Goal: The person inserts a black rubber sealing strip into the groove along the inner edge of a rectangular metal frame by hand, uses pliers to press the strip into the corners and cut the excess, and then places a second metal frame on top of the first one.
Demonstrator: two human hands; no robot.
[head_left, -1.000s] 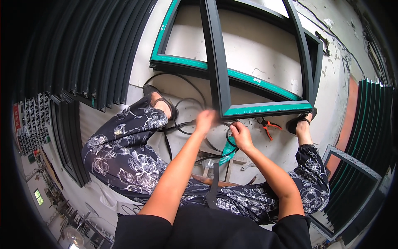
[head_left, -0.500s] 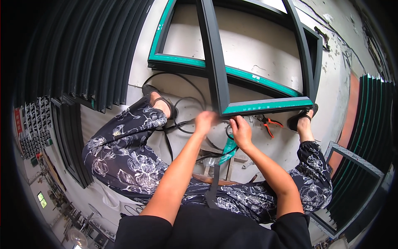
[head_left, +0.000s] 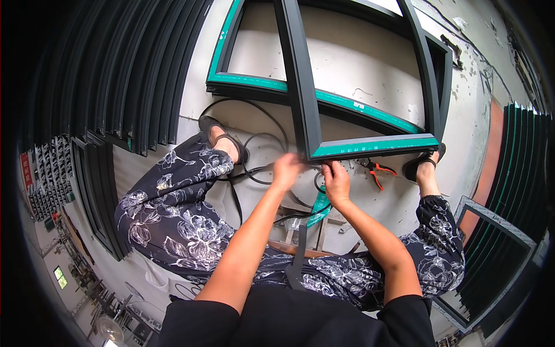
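Observation:
A dark grey frame [head_left: 299, 87] with green film on its near bar [head_left: 376, 146] leans in front of me. At that bar's left corner is my left hand [head_left: 287, 172]; its fingertips are smeared by motion. My right hand [head_left: 337, 184] is closed, thumb and fingers pinched on a thin black strip just under the same bar. Loops of the black strip [head_left: 269, 111] trail over the floor to the left and below my hands. What lies between the left fingers is hidden.
Orange-handled pliers [head_left: 378, 170] lie right of my right hand. A torn piece of green film [head_left: 319, 203] hangs below it. Another green-edged frame [head_left: 254, 82] stands behind. Dark profiles [head_left: 115, 69] are stacked at left, more [head_left: 509, 162] at right, beside a grey-taped frame [head_left: 497, 218].
Both hands stay at the frame's near bar, with the left fingers blurred in both frames. The picture has shifted very slightly; nothing has been let go.

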